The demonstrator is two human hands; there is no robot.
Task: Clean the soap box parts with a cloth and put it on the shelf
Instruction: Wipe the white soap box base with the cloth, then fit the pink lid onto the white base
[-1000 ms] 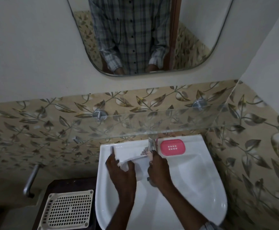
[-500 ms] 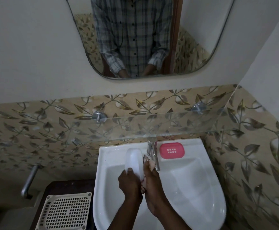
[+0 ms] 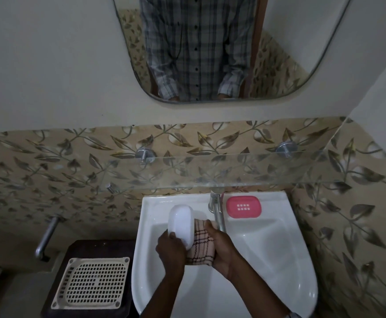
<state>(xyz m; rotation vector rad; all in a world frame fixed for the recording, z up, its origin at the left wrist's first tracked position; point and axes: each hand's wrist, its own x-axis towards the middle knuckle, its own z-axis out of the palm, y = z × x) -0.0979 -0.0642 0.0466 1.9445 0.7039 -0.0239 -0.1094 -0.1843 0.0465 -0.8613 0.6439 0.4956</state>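
Bathroom sink (image 3: 279,260), glass shelf (image 3: 233,171) above. Left hand (image 3: 170,249) grips white soap box cover (image 3: 181,222) over the basin; checked cloth (image 3: 202,244) touches its side, clutched by right hand (image 3: 222,249). Pink soap box base (image 3: 243,206) lies on sink rim beside tap (image 3: 217,210).

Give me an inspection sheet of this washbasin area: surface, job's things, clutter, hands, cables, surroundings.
Surface: white sink.
Job's things: white soap box part over the sink, cloth against its right side; pink soap box part on the rim right of the tap; glass shelf above.
Clutter: tray on a dark stand left of the sink.
Hands: left hand grips the white part; right hand holds the cloth.
Cables: nothing seen.
Surroundings: mirror, leaf-patterned tiles.
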